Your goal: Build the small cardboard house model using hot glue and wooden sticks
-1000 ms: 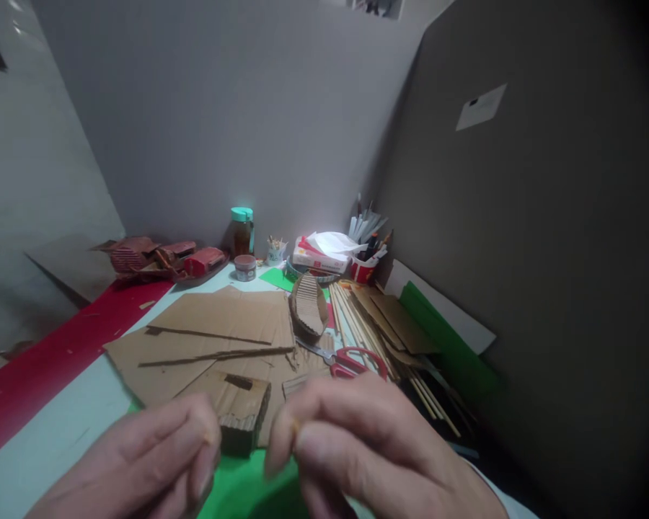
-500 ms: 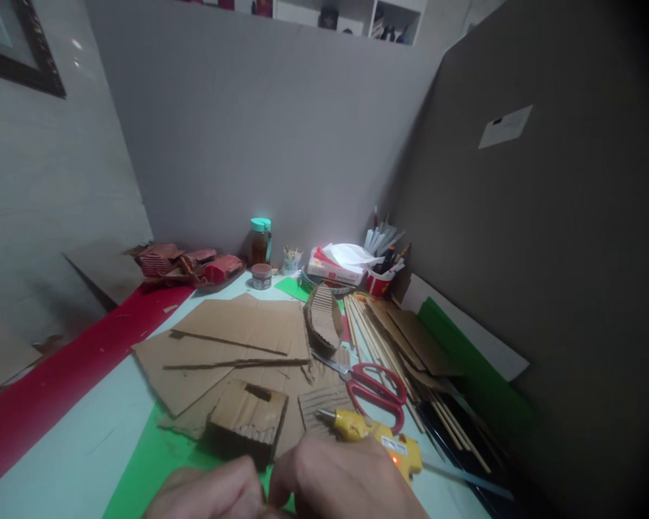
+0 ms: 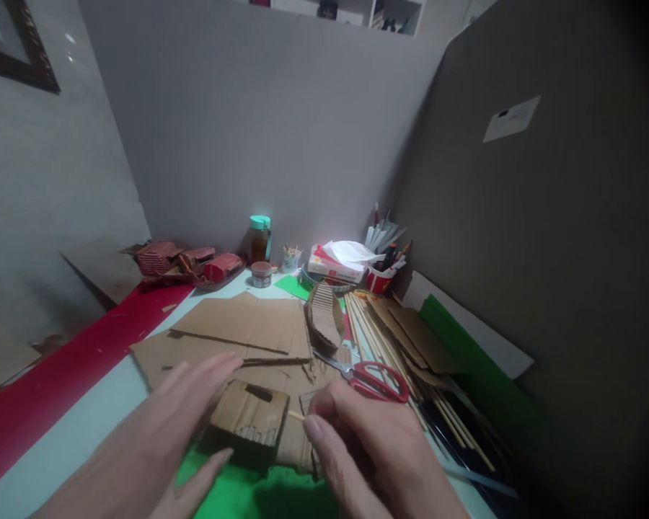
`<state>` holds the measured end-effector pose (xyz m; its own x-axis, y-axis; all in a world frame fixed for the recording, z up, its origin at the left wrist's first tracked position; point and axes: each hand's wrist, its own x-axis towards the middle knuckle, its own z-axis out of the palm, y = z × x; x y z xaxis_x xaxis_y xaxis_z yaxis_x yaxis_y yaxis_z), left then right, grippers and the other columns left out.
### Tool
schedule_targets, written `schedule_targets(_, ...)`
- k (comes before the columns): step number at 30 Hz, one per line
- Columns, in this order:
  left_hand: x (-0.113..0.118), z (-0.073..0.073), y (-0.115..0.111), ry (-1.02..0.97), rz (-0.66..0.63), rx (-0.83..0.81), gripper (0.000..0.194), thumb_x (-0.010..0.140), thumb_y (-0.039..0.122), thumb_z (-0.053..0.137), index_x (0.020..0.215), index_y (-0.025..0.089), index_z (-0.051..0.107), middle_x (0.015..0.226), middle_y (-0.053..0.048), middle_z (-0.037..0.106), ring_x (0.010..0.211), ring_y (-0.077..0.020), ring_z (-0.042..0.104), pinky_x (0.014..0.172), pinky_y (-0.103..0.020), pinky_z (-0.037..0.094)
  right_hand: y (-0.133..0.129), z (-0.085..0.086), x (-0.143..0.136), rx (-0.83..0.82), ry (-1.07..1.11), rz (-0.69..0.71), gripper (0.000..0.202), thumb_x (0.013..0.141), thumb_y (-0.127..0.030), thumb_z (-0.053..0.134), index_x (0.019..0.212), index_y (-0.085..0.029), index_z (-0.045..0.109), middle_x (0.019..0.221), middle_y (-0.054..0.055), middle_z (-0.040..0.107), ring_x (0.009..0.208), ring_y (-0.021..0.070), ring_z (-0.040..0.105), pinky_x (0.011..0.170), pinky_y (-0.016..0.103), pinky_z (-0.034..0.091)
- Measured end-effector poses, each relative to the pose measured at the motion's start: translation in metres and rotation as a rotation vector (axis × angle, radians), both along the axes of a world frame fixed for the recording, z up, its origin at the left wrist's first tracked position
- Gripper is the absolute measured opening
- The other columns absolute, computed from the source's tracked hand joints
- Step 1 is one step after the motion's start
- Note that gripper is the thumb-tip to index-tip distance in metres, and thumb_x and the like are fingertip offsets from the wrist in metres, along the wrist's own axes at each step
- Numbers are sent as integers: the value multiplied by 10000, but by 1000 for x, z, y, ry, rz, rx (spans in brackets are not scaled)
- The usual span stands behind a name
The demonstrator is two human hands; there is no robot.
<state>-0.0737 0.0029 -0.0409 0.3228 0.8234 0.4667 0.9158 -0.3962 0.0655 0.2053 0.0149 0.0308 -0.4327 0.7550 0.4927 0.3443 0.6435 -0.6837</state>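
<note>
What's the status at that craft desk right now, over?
Left hand open, reaching beside the cardboard box. Right hand pinching a thin stick at the box's edge. Scissors close by on the right, not blocking.

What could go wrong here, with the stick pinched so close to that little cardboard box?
The right hand pinches a thin stick whose tip points at the cardboard box; a push could dent it. The open left hand could nudge the box. The red scissors lie just beyond the right hand's fingers.

Grey partition boards enclose the desk corner, a framed picture hanging on the left wall.
</note>
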Motion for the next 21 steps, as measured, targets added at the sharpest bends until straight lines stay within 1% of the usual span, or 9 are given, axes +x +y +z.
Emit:
schedule_targets(3,5,-8,3,92,12,45,652,1019,468,497,1630,316,327,1553,-53,646,1403,-338,638,1041,-553,650,0,-4,0,-10,-48,-33,189,950,-160,549,795,-250,486,616,-98,429,521,86,412,497,197,326)
schedule_targets(5,9,-7,3,77,-16,59,587,1021,378,458,1597,326,356,1481,-42,700,1350,-303,679,1003,-506,679,0,-7,-2,-9,-77,-60,176,943,-175,540,794,-252,488,597,-101,409,509,89,386,476,206,301)
schedule_targets(8,14,-3,6,32,-26,13,547,1022,301,409,1563,358,351,1423,-3,720,1334,-243,662,1025,-434,667,-1,-15,-6,-1,-69,-134,156,943,-227,519,793,-258,487,583,-100,398,490,96,360,461,226,268)
schedule_targets(10,18,-3,7,37,-31,6,564,1014,278,408,1569,348,335,1430,6,703,1349,-243,618,1044,-390,631,-1,-20,-9,8,-46,-175,156,946,-255,506,792,-264,483,577,-101,387,469,97,341,459,240,254)
schedule_targets(11,20,-4,8,40,-73,23,587,996,255,411,1572,332,334,1427,1,692,1341,-253,596,1061,-379,593,0,-22,-10,19,-36,-184,156,945,-255,501,790,-266,479,577,-101,378,463,97,337,462,244,252)
schedule_targets(13,25,-4,7,-88,-42,8,623,951,123,330,1547,304,347,1401,-16,628,1354,-261,495,1138,-380,432,1,-26,-13,58,-30,-196,157,942,-245,495,789,-269,469,585,-100,359,458,97,327,468,256,247)
schedule_targets(15,30,-3,7,-192,-68,7,591,960,52,278,1499,270,387,1314,-33,564,1273,-247,464,1116,-356,334,2,-29,-14,103,-35,-214,174,952,-242,490,783,-268,456,591,-95,362,459,101,321,466,268,243)
schedule_targets(18,31,3,6,-151,-185,111,534,975,-1,315,1475,167,395,1267,-78,521,1141,-260,465,1037,-384,330,1,-32,-16,165,-35,-238,199,970,-251,474,773,-264,449,580,-91,390,451,104,327,447,272,246)
schedule_targets(21,25,8,4,-60,-254,185,575,931,0,371,1500,81,356,1308,-154,484,1131,-321,462,1010,-462,334,-2,-33,-17,190,-41,-263,196,974,-262,479,778,-266,479,563,-95,397,429,98,340,436,260,266)
